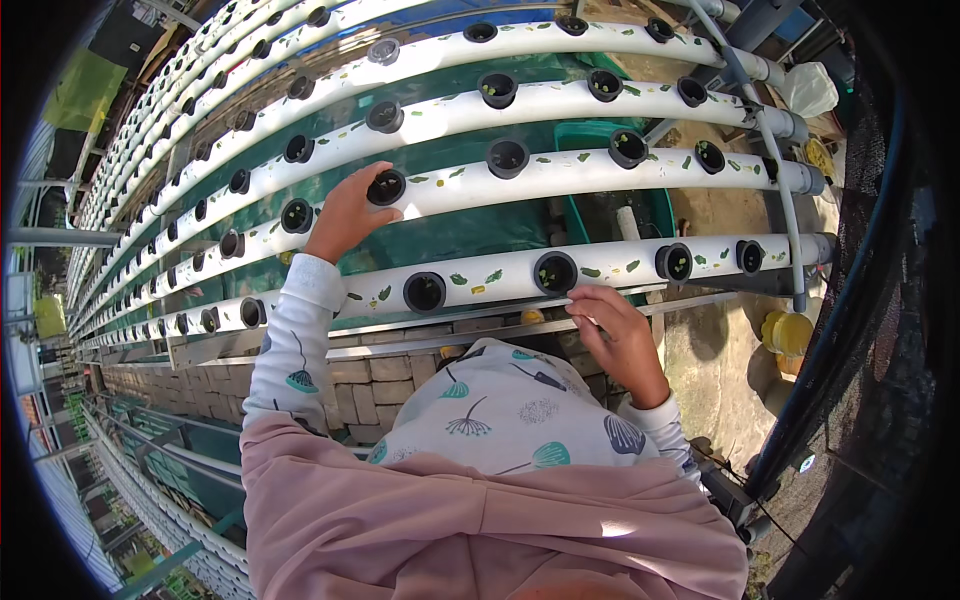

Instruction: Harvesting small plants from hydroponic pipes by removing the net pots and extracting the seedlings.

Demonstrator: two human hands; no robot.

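"Where's the left hand?"

"The left hand (343, 218) is at a black pot (386, 187) set in the second pipe (455, 198) from the front. Its fingers curve around the rim; whether they squeeze it, I can't tell."

"And the right?"

"The right hand (625, 338) is by the near edge of the front pipe (650, 252), just beside another pot (555, 273). Thumb and forefinger tips come close together, but I can't tell if something small sits between them."

"Anything else on that front pipe?"

"Leaf bits (493, 275) are scattered along the top. Toward its right end stand two more pots (675, 263) with small green seedlings. A green sheet (480, 235) shows between the two pipes."
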